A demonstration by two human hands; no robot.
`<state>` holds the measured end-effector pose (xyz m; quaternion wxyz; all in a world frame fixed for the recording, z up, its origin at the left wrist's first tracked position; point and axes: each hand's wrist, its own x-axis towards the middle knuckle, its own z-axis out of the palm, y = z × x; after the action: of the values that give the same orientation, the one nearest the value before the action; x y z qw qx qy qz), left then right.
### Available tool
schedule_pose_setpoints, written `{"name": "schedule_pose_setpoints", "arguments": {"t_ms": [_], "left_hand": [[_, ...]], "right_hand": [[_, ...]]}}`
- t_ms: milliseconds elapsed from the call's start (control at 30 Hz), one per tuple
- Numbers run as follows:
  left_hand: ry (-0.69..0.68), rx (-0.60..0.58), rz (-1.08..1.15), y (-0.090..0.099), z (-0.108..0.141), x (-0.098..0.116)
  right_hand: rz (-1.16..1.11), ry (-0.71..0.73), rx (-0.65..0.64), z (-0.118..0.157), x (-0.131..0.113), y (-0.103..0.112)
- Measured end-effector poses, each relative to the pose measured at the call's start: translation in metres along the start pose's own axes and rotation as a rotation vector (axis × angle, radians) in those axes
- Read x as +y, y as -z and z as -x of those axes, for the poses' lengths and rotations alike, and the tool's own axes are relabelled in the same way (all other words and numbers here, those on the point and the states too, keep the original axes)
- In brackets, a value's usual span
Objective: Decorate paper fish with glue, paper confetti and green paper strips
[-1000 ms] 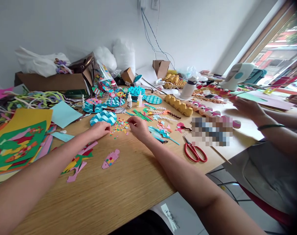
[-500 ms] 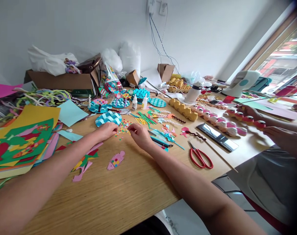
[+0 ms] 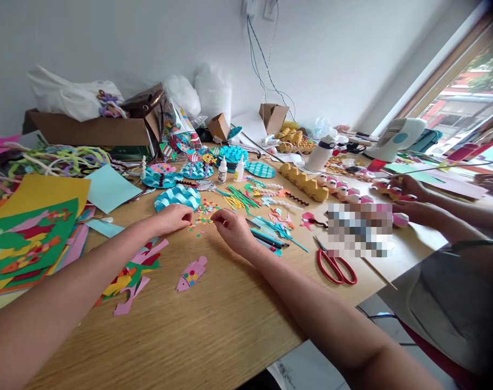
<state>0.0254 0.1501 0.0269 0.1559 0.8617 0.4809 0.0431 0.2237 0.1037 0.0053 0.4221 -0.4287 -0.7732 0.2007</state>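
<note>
Small coloured paper dots (image 3: 206,211) lie scattered on the wooden table (image 3: 230,319) between my two hands. My left hand (image 3: 174,218) rests at the left of the dots, fingers curled together; anything in them is too small to name. On the right side, my right hand (image 3: 232,228) has thumb and forefinger pinched at the edge of the dots, and what they pinch cannot be made out. Nearer me lies a pink paper fish (image 3: 192,273) with coloured dots on its body. A blue wavy paper disc (image 3: 177,199) sits just behind my left hand.
Red-handled scissors (image 3: 336,265) lie right of my forearm. Paper scraps (image 3: 136,271) and stacked coloured sheets (image 3: 35,244) are on the left. Two glue bottles (image 3: 222,170) stand behind the dots. At right, a co-worker's hands (image 3: 417,208) handle painted egg-carton strips.
My hands stay almost in place, with slight finger movement around the dots. The view has shifted a little. The co-worker's hands at the right have moved slightly.
</note>
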Motion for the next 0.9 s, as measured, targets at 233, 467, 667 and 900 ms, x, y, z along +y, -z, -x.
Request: {"name": "schedule_pose_setpoints", "arguments": {"t_ms": [233, 467, 667, 900], "left_hand": [[-0.011, 0.043, 0.004, -0.003, -0.002, -0.010], [-0.011, 0.047, 0.034, -0.002, -0.003, -0.009], [-0.049, 0.000, 0.050, -0.003, -0.005, -0.012], [-0.080, -0.022, 0.013, -0.001, -0.003, -0.008]], "right_hand": [[0.019, -0.009, -0.002, 0.000, 0.004, 0.001], [0.049, -0.034, 0.004, -0.001, 0.007, 0.004], [0.062, -0.041, -0.003, -0.001, 0.007, 0.004], [0.045, -0.045, -0.003, -0.001, 0.009, 0.004]]}}
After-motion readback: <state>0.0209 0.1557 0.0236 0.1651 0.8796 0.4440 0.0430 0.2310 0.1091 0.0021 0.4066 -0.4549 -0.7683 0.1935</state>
